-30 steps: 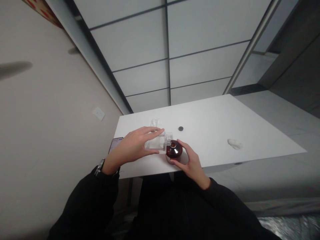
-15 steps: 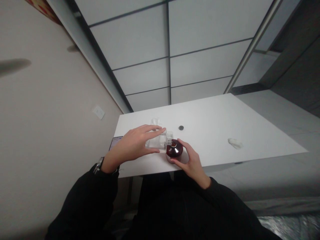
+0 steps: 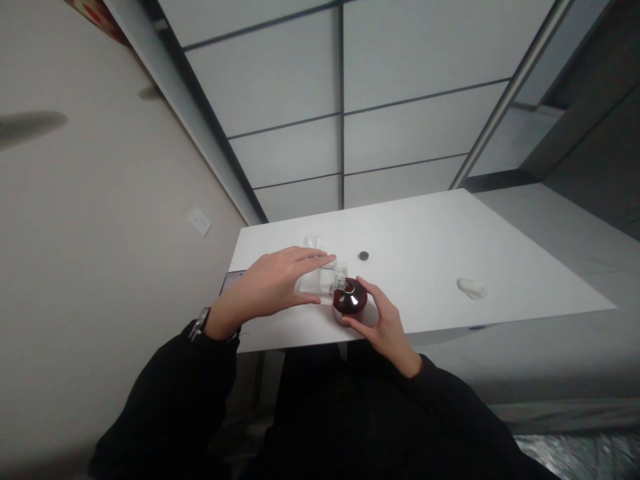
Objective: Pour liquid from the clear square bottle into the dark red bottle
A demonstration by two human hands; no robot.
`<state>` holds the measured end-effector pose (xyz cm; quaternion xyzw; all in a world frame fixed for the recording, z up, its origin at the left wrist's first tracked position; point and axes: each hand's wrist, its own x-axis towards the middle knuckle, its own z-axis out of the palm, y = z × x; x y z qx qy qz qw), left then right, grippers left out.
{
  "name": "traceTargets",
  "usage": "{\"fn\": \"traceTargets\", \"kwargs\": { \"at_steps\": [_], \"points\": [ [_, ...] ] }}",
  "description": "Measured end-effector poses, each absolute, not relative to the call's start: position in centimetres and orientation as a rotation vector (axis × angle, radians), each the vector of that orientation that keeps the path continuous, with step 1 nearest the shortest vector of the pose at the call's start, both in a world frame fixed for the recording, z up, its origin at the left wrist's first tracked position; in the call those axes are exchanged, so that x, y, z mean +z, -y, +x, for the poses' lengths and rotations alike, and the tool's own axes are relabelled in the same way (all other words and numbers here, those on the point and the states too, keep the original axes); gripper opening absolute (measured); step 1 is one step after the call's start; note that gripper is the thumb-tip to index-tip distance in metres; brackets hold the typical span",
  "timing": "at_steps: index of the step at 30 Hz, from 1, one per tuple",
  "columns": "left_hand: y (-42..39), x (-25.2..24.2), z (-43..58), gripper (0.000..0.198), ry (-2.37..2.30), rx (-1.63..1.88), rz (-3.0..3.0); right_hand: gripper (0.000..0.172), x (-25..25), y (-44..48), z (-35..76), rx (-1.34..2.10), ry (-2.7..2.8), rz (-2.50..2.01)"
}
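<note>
Clear glass bottle sits tipped in your left hand, fingers wrapped over its top and thumb under, so that hand is closed round it. Its neck end points to the right, toward the dark red round bottle, and its long axis runs roughly left-right, close to level with the tabletop. Your right hand cups the red bottle from the right and near side, fingers curled on it, half closed (palm side hidden, so how firm the grip is I can't tell).

Change vs. a second ago: very little. The left hand has crept a touch right and up, bringing the clear bottle's neck closer over the red bottle's top opening; the two look touching or nearly so, can't say which. Judging by that, you're holding a steady mouth-to-mouth pose, i.e. a slow pour or transfer, not a repositioning.

Both bottles are near the tabletop's front edge, just ahead of your hands. Beyond the right hand's fingertips lies a small black cap; well off to the right, a white crumpled wad. Behind the left wrist, a phone pokes over the tabletop's left edge.
</note>
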<state>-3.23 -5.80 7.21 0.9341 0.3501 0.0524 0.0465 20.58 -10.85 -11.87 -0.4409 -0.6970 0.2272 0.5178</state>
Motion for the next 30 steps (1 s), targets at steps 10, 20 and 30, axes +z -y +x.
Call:
{"fn": "traceTargets", "kwargs": {
  "at_steps": [10,20,30],
  "points": [
    [5.9,7.8,-2.8,0.067,-1.122,0.082,2.834,0.075,-12.2,10.8,20.5,0.539,1.662,-1.047],
    [5.8,8.1,-2.6,0.062,-1.141,0.057,2.821,0.074,-12.3,10.8,20.5,0.553,1.652,-1.052],
    [5.7,8.5,-2.5,0.055,-1.132,0.043,2.840,0.073,-12.0,10.8,20.4,0.560,1.648,-1.045]
  ]
}}
